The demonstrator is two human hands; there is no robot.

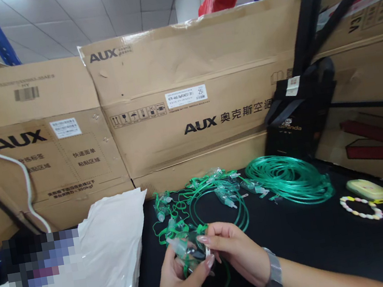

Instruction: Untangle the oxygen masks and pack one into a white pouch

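Both hands meet low in the middle of the head view over a black table (pixel 321 239). My left hand (pixel 180 285) and my right hand (pixel 237 251) are closed together on a clear plastic mask with green elastic straps (pixel 189 251). A green strap loop hangs below my hands. Just behind them lies a cluster of more clear masks with green tubing (pixel 217 190). A coil of green tubing (pixel 287 179) lies further right. A watch sits on my right wrist.
A stack of white plastic bags (pixel 110 250) lies left of my hands. Large AUX cardboard boxes (pixel 187 95) wall the back of the table. A black bag (pixel 299 110) leans at the right, with a yellow-green case (pixel 368 190) and a bead bracelet (pixel 362 208) beside it.
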